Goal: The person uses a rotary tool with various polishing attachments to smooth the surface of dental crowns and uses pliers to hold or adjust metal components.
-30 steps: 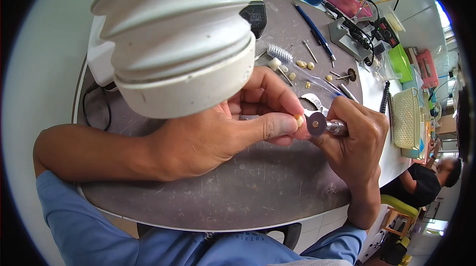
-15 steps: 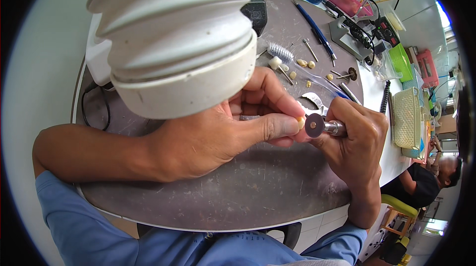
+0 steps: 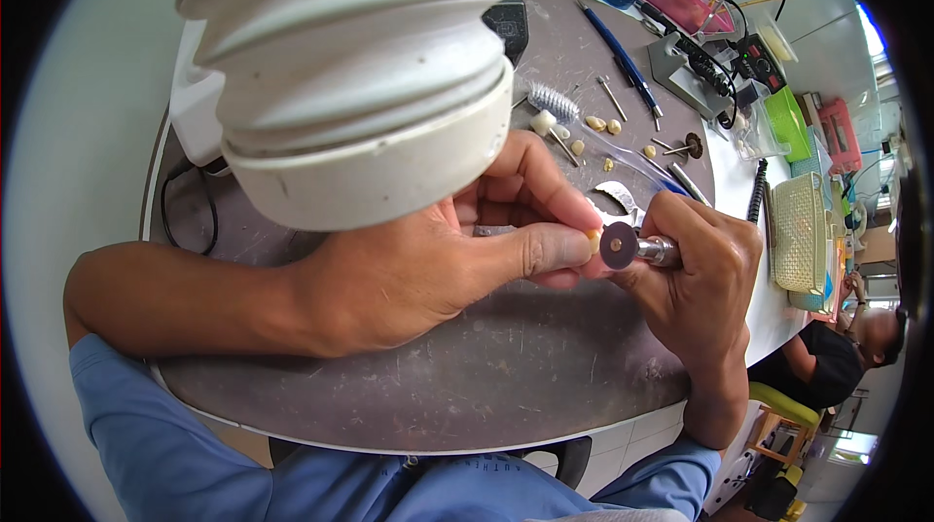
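Note:
Between thumb and index finger, my left hand pinches a small yellowish dental crown. Wrapped round a metal rotary handpiece is my right hand, closed. A dark round grinding disc sits on the handpiece's tip, right beside the crown; I cannot tell whether they touch. The two hands meet at the fingers over the grey-brown bench mat. Just beyond the fingertips lies a white, curved metal-looking piece, partly covered by my right hand.
A large white ribbed suction hose hangs above my left hand. Loose crowns, a bristle brush, a blue pen and a brown wheel brush lie beyond. A cream basket stands at right; a co-worker sits farther off.
The view has shifted very slightly, so the hose and loose pieces appear a little farther right. Both hands keep their grips, with the disc still beside the crown.

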`<action>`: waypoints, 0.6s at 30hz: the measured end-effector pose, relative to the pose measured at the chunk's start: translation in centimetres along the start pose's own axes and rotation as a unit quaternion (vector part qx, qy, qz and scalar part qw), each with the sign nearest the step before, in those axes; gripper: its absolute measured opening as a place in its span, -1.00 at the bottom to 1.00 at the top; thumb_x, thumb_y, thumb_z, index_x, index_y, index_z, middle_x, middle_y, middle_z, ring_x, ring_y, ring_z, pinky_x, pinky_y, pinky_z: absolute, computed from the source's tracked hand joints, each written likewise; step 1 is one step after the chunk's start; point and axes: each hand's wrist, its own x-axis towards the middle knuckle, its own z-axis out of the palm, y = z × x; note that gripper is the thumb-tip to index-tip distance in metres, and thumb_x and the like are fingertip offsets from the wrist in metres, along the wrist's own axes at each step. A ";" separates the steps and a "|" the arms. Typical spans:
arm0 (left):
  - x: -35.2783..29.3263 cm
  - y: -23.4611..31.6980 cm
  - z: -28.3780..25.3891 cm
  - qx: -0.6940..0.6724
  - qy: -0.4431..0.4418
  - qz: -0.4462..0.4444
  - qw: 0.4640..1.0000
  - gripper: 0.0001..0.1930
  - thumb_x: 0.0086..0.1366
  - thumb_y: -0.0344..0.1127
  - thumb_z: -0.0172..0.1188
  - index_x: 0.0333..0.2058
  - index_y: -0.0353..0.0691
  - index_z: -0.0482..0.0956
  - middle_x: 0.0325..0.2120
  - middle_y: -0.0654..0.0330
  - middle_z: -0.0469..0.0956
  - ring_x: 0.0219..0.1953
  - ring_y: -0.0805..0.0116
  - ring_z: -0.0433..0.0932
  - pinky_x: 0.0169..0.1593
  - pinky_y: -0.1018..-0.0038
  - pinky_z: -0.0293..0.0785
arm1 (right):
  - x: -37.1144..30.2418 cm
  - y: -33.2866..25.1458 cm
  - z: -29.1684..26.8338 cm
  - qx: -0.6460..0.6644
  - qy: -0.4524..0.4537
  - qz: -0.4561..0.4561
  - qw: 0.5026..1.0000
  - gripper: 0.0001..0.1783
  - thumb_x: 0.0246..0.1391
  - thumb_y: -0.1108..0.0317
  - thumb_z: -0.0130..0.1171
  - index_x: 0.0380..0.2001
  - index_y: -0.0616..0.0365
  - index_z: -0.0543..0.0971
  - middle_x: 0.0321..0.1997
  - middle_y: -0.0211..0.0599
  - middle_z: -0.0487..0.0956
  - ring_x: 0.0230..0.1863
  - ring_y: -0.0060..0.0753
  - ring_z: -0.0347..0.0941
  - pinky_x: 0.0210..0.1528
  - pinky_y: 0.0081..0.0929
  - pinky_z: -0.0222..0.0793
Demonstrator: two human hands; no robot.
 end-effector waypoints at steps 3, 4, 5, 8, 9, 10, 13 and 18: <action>-0.1 0.1 0.2 -0.003 0.001 -0.003 1.000 -0.88 0.23 -0.54 0.18 -0.26 -0.36 0.49 -0.29 0.08 0.57 -0.24 0.43 0.60 -0.15 0.55 0.61 | -0.1 -0.1 -0.1 0.002 -0.001 0.005 1.000 -0.48 -0.30 0.02 0.48 -0.73 0.12 0.37 -0.79 -0.37 0.35 -0.77 -0.43 0.32 -0.73 -0.42 0.16; -0.1 0.2 0.2 -0.005 0.003 -0.009 1.000 -0.88 0.23 -0.54 0.18 -0.26 -0.36 0.49 -0.29 0.08 0.57 -0.24 0.43 0.60 -0.15 0.55 0.61 | -0.1 0.0 -0.1 0.003 -0.002 0.005 1.000 -0.48 -0.30 0.02 0.48 -0.73 0.12 0.37 -0.79 -0.37 0.35 -0.77 -0.43 0.32 -0.72 -0.42 0.17; -0.1 0.1 0.2 -0.005 0.003 -0.009 1.000 -0.88 0.23 -0.54 0.18 -0.26 -0.36 0.49 -0.29 0.08 0.57 -0.24 0.43 0.60 -0.15 0.55 0.61 | -0.2 0.1 0.0 0.003 -0.002 0.006 1.000 -0.48 -0.30 0.02 0.48 -0.73 0.12 0.37 -0.79 -0.37 0.35 -0.77 -0.43 0.32 -0.72 -0.42 0.17; -0.1 0.1 0.1 -0.004 0.005 -0.010 1.000 -0.88 0.22 -0.55 0.18 -0.26 -0.36 0.49 -0.29 0.08 0.57 -0.24 0.43 0.60 -0.15 0.55 0.61 | -0.5 0.3 0.5 0.027 0.012 0.028 0.999 -0.39 -0.23 -0.13 0.39 -0.71 0.16 0.34 -0.77 -0.34 0.24 -0.76 -0.42 0.15 -0.67 -0.43 0.02; -0.1 0.0 0.1 -0.003 0.005 -0.008 1.000 -0.88 0.23 -0.55 0.18 -0.26 -0.36 0.49 -0.29 0.07 0.57 -0.24 0.43 0.60 -0.15 0.55 0.61 | -0.5 0.3 0.5 0.024 0.008 0.028 0.999 -0.39 -0.23 -0.13 0.39 -0.71 0.16 0.33 -0.77 -0.34 0.24 -0.76 -0.41 0.15 -0.67 -0.43 0.02; 0.0 0.0 0.1 -0.004 0.004 -0.006 1.000 -0.89 0.23 -0.55 0.18 -0.26 -0.36 0.49 -0.29 0.07 0.57 -0.24 0.43 0.60 -0.15 0.55 0.61 | -0.5 0.3 0.4 0.020 0.003 0.029 0.999 -0.39 -0.23 -0.13 0.39 -0.71 0.16 0.33 -0.77 -0.34 0.24 -0.76 -0.41 0.15 -0.67 -0.43 0.02; 0.0 -0.1 0.1 -0.007 0.002 -0.002 1.000 -0.89 0.23 -0.55 0.18 -0.26 -0.36 0.49 -0.29 0.06 0.57 -0.24 0.43 0.60 -0.15 0.55 0.61 | -0.5 0.3 0.2 0.015 -0.002 0.031 0.999 -0.39 -0.23 -0.13 0.39 -0.71 0.16 0.33 -0.77 -0.34 0.23 -0.76 -0.40 0.15 -0.67 -0.42 0.01; 0.0 0.0 0.1 -0.007 0.001 -0.004 1.000 -0.89 0.23 -0.55 0.18 -0.26 -0.36 0.49 -0.28 0.06 0.57 -0.24 0.43 0.59 -0.15 0.55 0.61 | -0.5 0.3 0.4 0.020 0.000 0.029 0.999 -0.39 -0.23 -0.13 0.38 -0.71 0.16 0.33 -0.77 -0.34 0.23 -0.76 -0.40 0.14 -0.67 -0.42 0.01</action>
